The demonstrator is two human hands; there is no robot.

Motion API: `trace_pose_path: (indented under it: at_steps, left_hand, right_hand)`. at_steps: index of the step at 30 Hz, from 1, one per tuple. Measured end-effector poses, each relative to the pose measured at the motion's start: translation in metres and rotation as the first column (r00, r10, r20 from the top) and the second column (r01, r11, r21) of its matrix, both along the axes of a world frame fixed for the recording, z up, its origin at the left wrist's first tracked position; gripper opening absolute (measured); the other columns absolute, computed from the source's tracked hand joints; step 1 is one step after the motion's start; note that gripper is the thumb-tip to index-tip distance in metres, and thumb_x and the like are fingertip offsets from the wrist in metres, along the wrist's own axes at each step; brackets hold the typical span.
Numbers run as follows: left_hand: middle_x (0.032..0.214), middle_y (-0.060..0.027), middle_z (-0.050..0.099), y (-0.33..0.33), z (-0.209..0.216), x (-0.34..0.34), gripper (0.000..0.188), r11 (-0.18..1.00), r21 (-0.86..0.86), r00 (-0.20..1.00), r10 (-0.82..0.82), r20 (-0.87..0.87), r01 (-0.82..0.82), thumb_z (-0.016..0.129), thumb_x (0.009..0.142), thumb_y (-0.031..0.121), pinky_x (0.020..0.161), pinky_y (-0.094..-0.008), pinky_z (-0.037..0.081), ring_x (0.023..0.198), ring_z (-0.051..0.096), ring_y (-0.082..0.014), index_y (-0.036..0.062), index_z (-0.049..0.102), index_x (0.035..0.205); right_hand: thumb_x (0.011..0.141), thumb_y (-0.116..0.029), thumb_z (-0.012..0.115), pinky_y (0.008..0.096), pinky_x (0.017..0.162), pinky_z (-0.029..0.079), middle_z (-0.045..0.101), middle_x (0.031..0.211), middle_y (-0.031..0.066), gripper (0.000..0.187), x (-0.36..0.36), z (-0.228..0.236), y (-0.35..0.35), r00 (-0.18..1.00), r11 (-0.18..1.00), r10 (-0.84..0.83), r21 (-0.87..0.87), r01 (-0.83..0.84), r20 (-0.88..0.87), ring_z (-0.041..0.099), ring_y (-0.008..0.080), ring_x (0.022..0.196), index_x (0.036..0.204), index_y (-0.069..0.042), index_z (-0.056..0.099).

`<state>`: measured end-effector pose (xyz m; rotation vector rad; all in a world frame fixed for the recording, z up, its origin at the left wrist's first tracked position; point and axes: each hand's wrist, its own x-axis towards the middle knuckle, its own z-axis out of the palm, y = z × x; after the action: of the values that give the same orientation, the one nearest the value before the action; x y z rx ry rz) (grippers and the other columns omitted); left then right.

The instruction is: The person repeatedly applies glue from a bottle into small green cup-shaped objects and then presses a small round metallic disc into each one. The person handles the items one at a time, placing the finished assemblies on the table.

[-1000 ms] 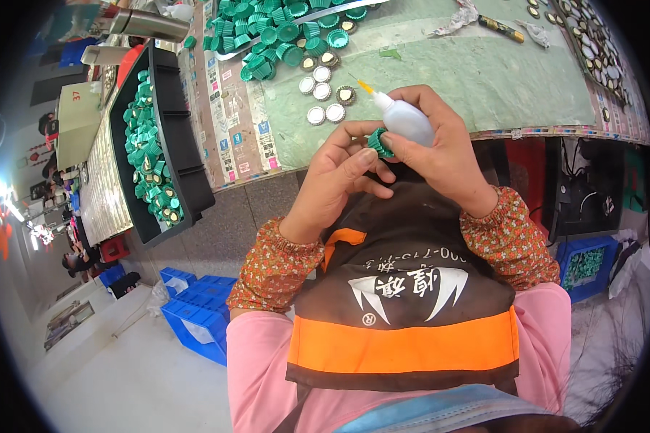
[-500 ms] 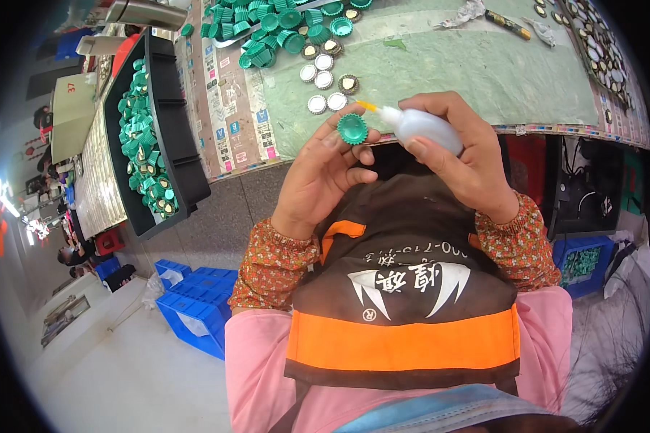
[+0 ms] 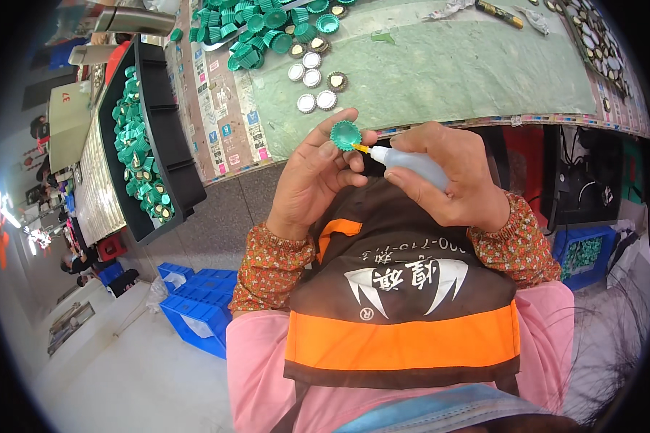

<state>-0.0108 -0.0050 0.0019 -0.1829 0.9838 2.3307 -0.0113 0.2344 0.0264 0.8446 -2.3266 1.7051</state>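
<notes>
My left hand (image 3: 318,177) pinches a green ridged cap (image 3: 345,134) between thumb and fingers, its open side facing me. A small white squeeze bottle (image 3: 412,164) with a yellow nozzle lies in my right hand (image 3: 451,177), and the nozzle tip touches the cap's rim. Both hands hover over my lap, just in front of the green mat (image 3: 440,72) on the workbench. On that mat lie several silver discs (image 3: 314,79) and a heap of green caps (image 3: 260,25).
A black tray (image 3: 173,144) with many green caps stands at the left of the bench. Blue crates (image 3: 195,307) sit on the floor at the left, another blue crate (image 3: 581,252) at the right. A tray of small round parts (image 3: 599,43) lies at the far right.
Both hands have risen toward the bench edge. The cap has turned its open side up, and the bottle's nozzle now meets it.
</notes>
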Motion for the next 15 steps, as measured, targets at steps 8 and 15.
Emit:
trace_pose_path:
  at_steps: [8,15]
  left_hand:
    - [0.134,-0.0237,0.059,0.0012,-0.0015,0.0017,0.056,1.000,-0.023,1.000,-0.020,-0.007,0.020,0.058,0.101,0.021,0.081,-0.0328,0.063,0.095,0.066,-0.0170,0.0016,0.038,0.150]
    - [0.133,-0.0226,0.059,0.0020,-0.0054,0.0047,0.054,1.000,-0.017,1.000,-0.010,0.013,0.010,0.058,0.101,0.020,0.080,-0.0327,0.063,0.095,0.065,-0.0171,0.0001,0.040,0.148]
  right_hand:
    - [0.081,-0.007,0.078,0.0343,0.059,0.049,0.065,0.082,0.0128,0.026,0.0001,-0.0034,-0.0047,0.999,1.000,-0.011,0.004,0.011,-0.047,0.066,0.0287,0.067,0.101,0.001,0.063]
    - [0.082,-0.007,0.078,0.0348,0.057,0.047,0.062,0.078,0.0120,0.025,0.0016,-0.0042,-0.0044,1.000,1.000,-0.002,0.028,0.003,-0.024,0.063,0.0287,0.064,0.100,0.000,0.063]
